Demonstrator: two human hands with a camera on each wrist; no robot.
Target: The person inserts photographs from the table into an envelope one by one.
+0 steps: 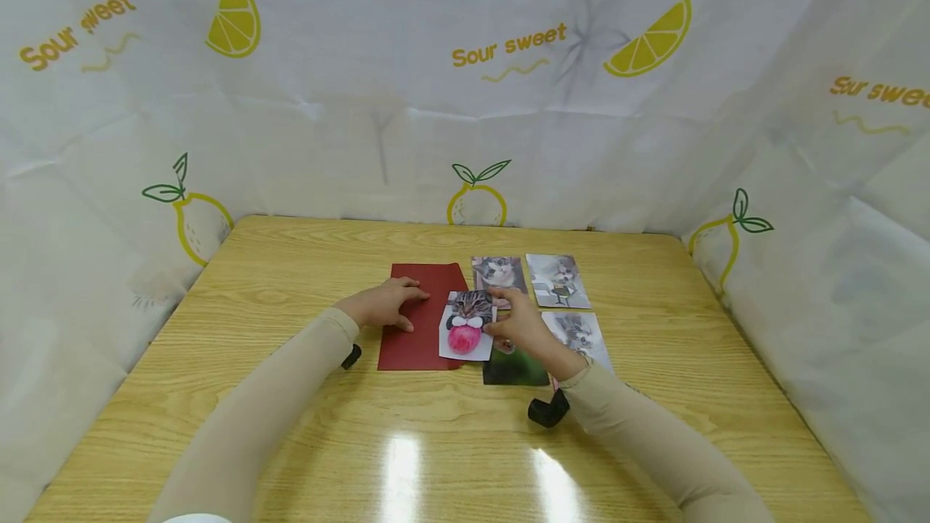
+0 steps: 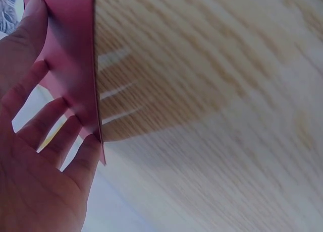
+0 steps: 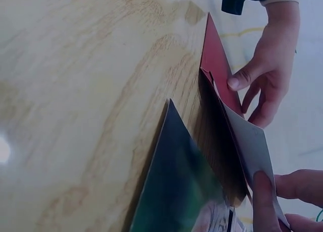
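Observation:
A red envelope [image 1: 407,349] lies upright on the wooden table, and my left hand [image 1: 381,303] rests on its left part with fingers spread. In the left wrist view, the fingertips [image 2: 68,120] touch the red surface. My right hand [image 1: 525,328] pinches the right edge of a photo [image 1: 465,339] of a tabby cat with a pink ball. The photo overlaps the envelope's right side. In the right wrist view, the photo's pale face [image 3: 250,136] is tilted and bent above the table; whether its edge is inside the envelope I cannot tell.
Several cat photos lie on the right: a kitten photo [image 1: 501,271], a pale one [image 1: 559,281], another [image 1: 581,337] partly behind my right wrist, and a green one [image 1: 512,370]. A black wrist mount [image 1: 548,410] hangs under each wrist. A lemon-print curtain [image 1: 349,144] surrounds the table [image 1: 291,426].

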